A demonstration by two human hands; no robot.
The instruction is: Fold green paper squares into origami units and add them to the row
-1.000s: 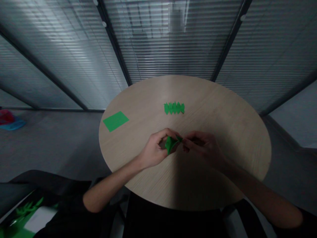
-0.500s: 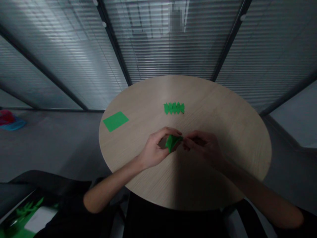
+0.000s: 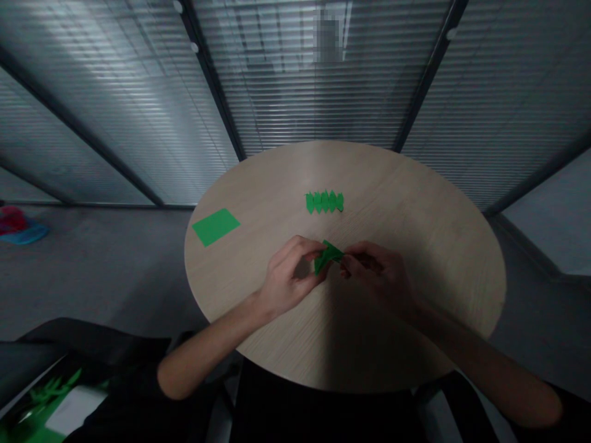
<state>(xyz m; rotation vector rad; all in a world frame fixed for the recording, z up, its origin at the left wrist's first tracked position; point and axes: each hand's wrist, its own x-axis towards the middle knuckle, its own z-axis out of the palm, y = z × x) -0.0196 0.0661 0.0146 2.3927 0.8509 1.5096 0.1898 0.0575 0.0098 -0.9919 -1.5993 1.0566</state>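
Over the middle of a round wooden table [image 3: 415,203], my left hand [image 3: 289,277] and my right hand [image 3: 376,274] meet on a small folded green paper piece [image 3: 327,256]. Both hands pinch it, the left from its left side, the right at its right tip. Beyond it lies a row of joined folded green paper pieces [image 3: 324,202]. A flat green paper sheet [image 3: 215,226] rests near the table's left edge.
Glass walls with horizontal blinds [image 3: 295,86] stand behind the table. More green paper and a white sheet [image 3: 55,403] lie at the bottom left, off the table. A red and blue object [image 3: 18,223] sits on the floor at far left.
The folded green piece has been turned and flattened between my fingers, its tip now pointing up and right. Both hands have stayed in about the same place.
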